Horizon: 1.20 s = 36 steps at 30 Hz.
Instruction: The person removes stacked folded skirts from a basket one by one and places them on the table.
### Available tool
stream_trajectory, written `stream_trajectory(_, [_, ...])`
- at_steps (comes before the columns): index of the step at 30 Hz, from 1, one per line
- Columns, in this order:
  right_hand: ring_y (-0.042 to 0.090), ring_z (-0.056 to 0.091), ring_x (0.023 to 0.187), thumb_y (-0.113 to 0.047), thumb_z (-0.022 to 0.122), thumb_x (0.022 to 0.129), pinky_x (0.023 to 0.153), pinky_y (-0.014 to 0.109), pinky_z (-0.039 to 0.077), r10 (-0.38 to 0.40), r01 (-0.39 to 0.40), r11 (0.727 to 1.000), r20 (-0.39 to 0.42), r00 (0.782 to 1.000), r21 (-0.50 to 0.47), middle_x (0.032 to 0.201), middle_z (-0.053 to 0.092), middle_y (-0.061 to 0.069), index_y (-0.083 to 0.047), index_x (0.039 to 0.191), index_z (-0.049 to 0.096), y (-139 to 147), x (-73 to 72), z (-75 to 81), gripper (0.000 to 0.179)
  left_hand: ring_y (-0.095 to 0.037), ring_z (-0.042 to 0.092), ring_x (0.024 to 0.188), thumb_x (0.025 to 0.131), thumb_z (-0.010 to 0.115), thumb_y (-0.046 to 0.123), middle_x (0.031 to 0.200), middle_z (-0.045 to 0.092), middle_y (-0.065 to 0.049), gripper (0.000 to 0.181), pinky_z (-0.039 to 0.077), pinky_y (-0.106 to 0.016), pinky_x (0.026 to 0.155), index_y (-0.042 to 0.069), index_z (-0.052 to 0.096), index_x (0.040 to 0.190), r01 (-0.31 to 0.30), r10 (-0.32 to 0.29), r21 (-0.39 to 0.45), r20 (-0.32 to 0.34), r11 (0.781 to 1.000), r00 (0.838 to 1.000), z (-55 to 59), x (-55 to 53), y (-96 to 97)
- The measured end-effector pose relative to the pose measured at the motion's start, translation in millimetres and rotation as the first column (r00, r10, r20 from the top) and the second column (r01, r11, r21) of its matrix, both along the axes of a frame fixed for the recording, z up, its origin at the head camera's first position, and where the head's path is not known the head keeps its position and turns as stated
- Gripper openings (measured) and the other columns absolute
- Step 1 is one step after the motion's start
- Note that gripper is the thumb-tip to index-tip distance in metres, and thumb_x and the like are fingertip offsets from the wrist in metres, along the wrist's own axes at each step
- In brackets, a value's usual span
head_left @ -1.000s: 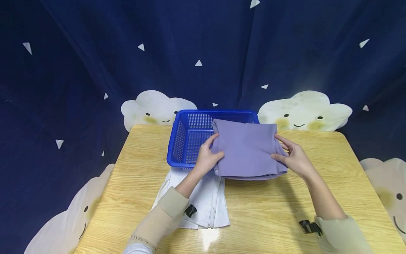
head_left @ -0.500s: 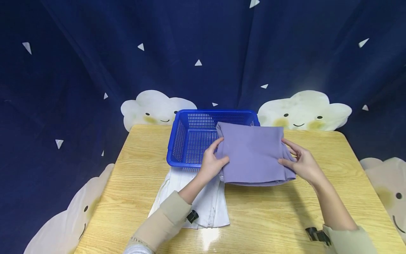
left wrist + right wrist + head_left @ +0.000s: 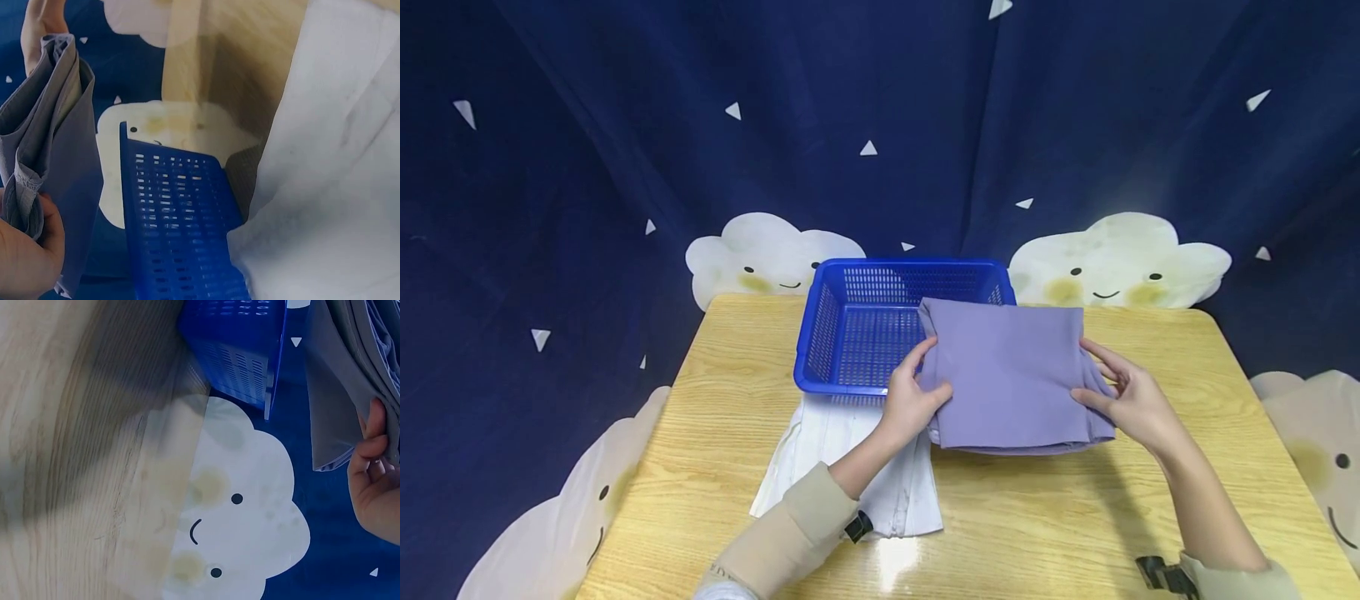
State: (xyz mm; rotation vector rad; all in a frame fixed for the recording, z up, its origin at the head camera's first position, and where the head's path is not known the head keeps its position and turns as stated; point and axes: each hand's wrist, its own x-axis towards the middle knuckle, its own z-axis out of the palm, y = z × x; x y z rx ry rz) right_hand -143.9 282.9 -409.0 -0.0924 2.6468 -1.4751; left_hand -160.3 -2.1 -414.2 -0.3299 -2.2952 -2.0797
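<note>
A folded purple cloth garment (image 3: 1011, 375) is held between both hands, in the air over the basket's front right corner. My left hand (image 3: 913, 404) grips its left side, thumb on top and fingers round the edge. On the opposite side my right hand (image 3: 1135, 404) pinches the layered edge in the same way. From the left wrist view, the purple garment (image 3: 53, 150) shows several stacked folds, with the left hand (image 3: 28, 256) wrapped on its end. In the right wrist view the right hand (image 3: 378, 475) curls its fingers at the folds.
A blue plastic basket (image 3: 805, 367) with slotted walls stands at the back of the wooden table (image 3: 730, 400). A white folded garment (image 3: 850, 433) lies in front of it, partly under the left forearm. Behind hangs a navy curtain (image 3: 775, 167) with clouds.
Both hands have moved right and toward the body with the purple garment, uncovering more of the basket. The basket and the white garment stay where they were.
</note>
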Motion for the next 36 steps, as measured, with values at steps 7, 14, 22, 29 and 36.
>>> stream_trajectory(7, [0.053, 0.024, 0.124, -0.021, 0.067, 0.083, 0.041, 0.026, 0.035, -0.004, 0.004, 1.000, -0.027, 1.000, 0.019, 0.144, 0.021, 0.030, -0.011, 0.144, 0.029, 3, 8.2, -1.8, 0.072, -0.028, 0.059, 0.087, 0.068, 0.055, -0.015, 0.104, 0.056, -0.025, 0.062, 0.052, -0.023, 0.074, -0.007, 0.045, 0.129, -0.001, 0.000, 0.032, 0.019, 0.999, 1.000, -0.5, 8.9, 3.4])
stream_trajectory(14, [0.047, 0.039, 0.116, -0.021, 0.066, 0.084, 0.040, 0.027, 0.034, -0.017, 0.019, 0.999, -0.043, 0.999, 0.044, 0.140, 0.027, 0.032, -0.014, 0.144, 0.029, 6, 17.0, -1.9, 0.072, -0.030, 0.059, 0.088, 0.070, 0.055, -0.013, 0.106, 0.054, -0.026, 0.061, 0.052, -0.022, 0.071, -0.007, 0.043, 0.130, 0.015, -0.016, 0.049, 0.009, 0.999, 1.000, -0.5, 16.6, 6.6])
stream_trajectory(22, [0.007, 0.030, 0.040, -0.018, 0.066, 0.084, 0.034, 0.028, 0.028, -0.030, 0.033, 0.998, -0.065, 0.997, 0.047, 0.130, 0.037, 0.038, -0.013, 0.144, 0.030, 12, 27.7, -2.9, 0.070, -0.030, 0.059, 0.086, 0.071, 0.054, -0.011, 0.106, 0.054, -0.025, 0.061, 0.052, -0.021, 0.069, -0.006, 0.042, 0.130, 0.038, -0.038, 0.034, 0.001, 0.999, 0.999, 1.0, 25.4, 10.1])
stream_trajectory(29, [0.031, 0.053, 0.103, -0.017, 0.067, 0.083, 0.039, 0.029, 0.030, -0.049, 0.056, 0.995, -0.088, 0.995, 0.088, 0.125, 0.052, 0.022, -0.015, 0.143, 0.032, 18, 36.3, -2.6, 0.070, -0.025, 0.060, 0.081, 0.071, 0.054, -0.012, 0.110, 0.055, -0.025, 0.061, 0.052, -0.020, 0.064, -0.006, 0.043, 0.130, 0.048, -0.047, 0.045, -0.017, 0.998, 0.999, -1.5, 32.4, 15.0])
stream_trajectory(36, [0.018, 0.053, 0.107, -0.018, 0.067, 0.083, 0.043, 0.028, 0.033, -0.061, 0.070, 0.991, -0.086, 0.994, 0.110, 0.132, 0.044, 0.025, -0.017, 0.143, 0.032, 24, 46.5, -5.1, 0.070, -0.030, 0.062, 0.083, 0.072, 0.054, -0.011, 0.112, 0.055, -0.025, 0.060, 0.052, -0.019, 0.064, -0.006, 0.042, 0.131, 0.072, -0.071, 0.039, -0.015, 0.997, 0.997, -4.6, 41.2, 19.4])
